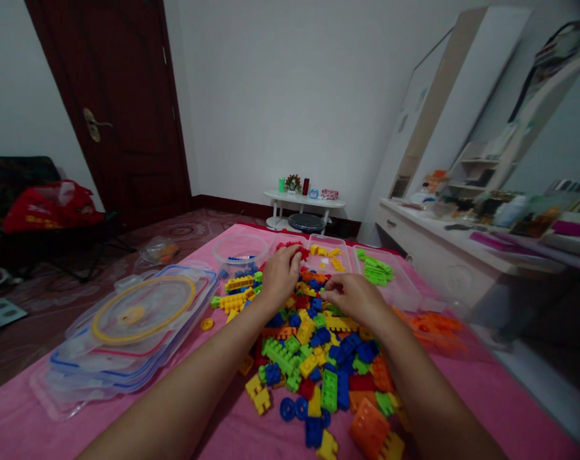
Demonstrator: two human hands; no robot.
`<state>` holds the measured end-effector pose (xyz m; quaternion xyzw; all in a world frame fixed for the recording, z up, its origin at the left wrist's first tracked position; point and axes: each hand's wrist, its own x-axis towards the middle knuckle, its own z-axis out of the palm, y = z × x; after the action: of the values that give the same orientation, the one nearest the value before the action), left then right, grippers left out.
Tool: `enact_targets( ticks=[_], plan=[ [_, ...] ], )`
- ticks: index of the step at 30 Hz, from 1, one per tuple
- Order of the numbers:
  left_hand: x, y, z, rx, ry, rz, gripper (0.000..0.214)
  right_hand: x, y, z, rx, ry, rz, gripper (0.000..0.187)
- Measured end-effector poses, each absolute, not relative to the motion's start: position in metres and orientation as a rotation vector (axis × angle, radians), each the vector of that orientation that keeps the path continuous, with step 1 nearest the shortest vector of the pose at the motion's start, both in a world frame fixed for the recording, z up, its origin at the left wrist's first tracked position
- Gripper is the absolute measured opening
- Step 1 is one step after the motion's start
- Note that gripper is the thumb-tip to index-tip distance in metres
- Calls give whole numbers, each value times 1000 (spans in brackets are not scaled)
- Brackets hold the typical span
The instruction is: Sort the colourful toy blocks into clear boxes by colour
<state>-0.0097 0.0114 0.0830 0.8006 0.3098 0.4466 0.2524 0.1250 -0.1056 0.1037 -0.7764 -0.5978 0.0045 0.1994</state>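
Observation:
My left hand (pixel 281 273) reaches over the far edge of a pile of toy building blocks (pixel 305 348), at a clear bin of red blocks (pixel 284 244). Its fingers are bent together, and whatever they hold is hidden. On the right, my right hand (pixel 356 295) hovers low over the pile with thumb and fingers curled in a pinch. Any piece between them is too small to make out. Yellow, blue, green, orange and red blocks lie mixed below both hands. Beyond them stand clear bins with yellow blocks (pixel 335 262) and green blocks (pixel 377 268).
A round clear tub (pixel 239 249) holds some blue pieces. Stacked plastic lids (pixel 141 326) lie on the pink cloth (pixel 232 428) at left. Orange pieces (pixel 436 329) sit in clear plastic at right. A white dresser (pixel 443 249) stands beside the cloth-covered surface.

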Motion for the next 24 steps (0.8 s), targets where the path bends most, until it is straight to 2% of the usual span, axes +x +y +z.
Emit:
enact_targets(
  ticks=[4,9,17,21,24],
  plan=[
    [-11,14,91,2600,996,1055,37,128,-104,98,-2221,-1743,92,13],
    [7,42,97,2820,979,888,38,132,-104,99,-2197,-1753,123,16],
    [46,110,107,2755,1113,673,43,141,-105,101,-2162,-1705,84,14],
    [53,104,92,2720,1079,706,62,145,-104,103,-2154,-1622,26,16],
    [50,80,79,2711,897,728,54,145,-105,105,-2164,-1589,10,16]
  ],
)
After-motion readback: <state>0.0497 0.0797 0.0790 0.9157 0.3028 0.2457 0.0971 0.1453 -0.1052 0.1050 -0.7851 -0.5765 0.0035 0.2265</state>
